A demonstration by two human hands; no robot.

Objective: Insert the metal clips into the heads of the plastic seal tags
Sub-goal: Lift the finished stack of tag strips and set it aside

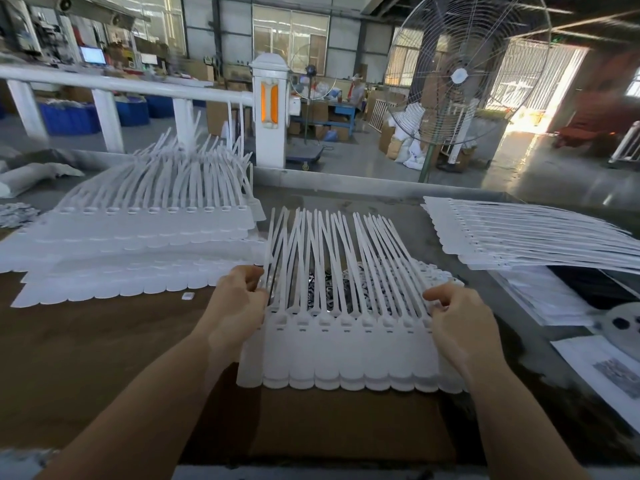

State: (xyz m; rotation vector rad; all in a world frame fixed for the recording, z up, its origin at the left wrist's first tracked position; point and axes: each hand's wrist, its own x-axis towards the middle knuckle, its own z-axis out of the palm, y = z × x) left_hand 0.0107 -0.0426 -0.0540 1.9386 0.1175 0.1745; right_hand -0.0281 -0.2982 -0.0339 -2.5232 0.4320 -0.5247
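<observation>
- Up close, the left hand [239,303] is gripping the left edge of a sheet of joined white plastic seal tags [346,344], fingers curled round the outermost strap near its head.
- Opposite, the right hand [457,317] is pinching the sheet's right edge, thumb on top and fingers curled underneath.
- Between the hands, the sheet is hanging just above the brown worktable [104,358], tag flags toward the person and straps fanning away.
- Under the straps, a pile of small metal clips [322,289] is showing through the gaps; whether a container is holding them cannot be told.
- Left of the hands, a tall stack of tag sheets [145,237] is lying on the table, straps curving upward.
- On the right, a flatter stack of tag sheets [526,233] is resting on a dark surface.
- Beyond the table, a large floor fan [460,74] is standing on the workshop floor.
</observation>
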